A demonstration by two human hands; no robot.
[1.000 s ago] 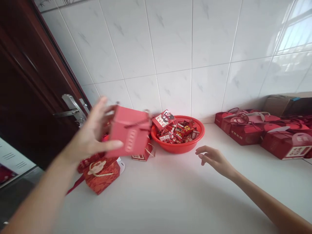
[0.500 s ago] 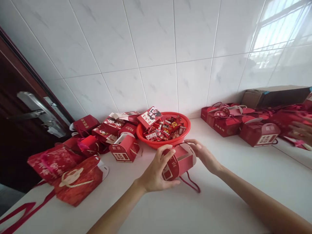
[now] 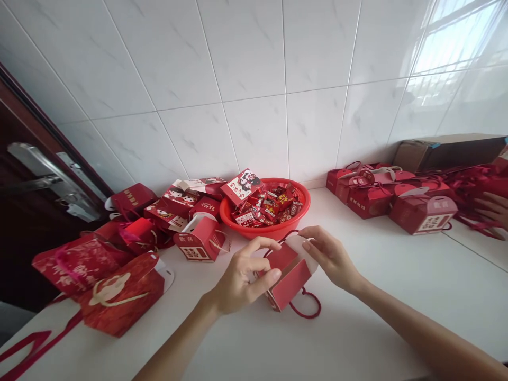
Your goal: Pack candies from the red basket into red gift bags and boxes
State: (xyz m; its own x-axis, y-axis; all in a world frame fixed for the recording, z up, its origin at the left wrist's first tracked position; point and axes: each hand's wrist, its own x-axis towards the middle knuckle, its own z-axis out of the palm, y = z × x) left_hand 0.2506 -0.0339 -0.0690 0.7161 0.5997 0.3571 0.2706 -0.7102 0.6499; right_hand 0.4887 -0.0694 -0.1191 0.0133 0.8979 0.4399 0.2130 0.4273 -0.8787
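A small red gift box [image 3: 291, 283] with its top partly open stands on the white table between my hands. My left hand [image 3: 246, 275] grips its left side, fingers curled over the top edge and thumb at the front. At the right, my right hand [image 3: 331, 256] pinches the box's pale end flap [image 3: 299, 247] between thumb and fingers. A dark red cord [image 3: 311, 316] loops out from the box onto the table. Just behind sits a red plastic basket [image 3: 265, 232] of wrapped sweets [image 3: 272, 206], with a patterned box [image 3: 242, 186] resting on its left rim.
Many red gift boxes [image 3: 200, 238] and an orange-red bag [image 3: 123, 299] fill the left. More boxes [image 3: 423, 211] and a cardboard carton [image 3: 448, 151] stand at the right, where another person's hand [image 3: 494, 211] shows. A tiled wall [image 3: 257, 132] rises behind.
The box has turned and tilted so that its opening faces up more. My left hand has shifted slightly left, and my right hand has closed on the flap.
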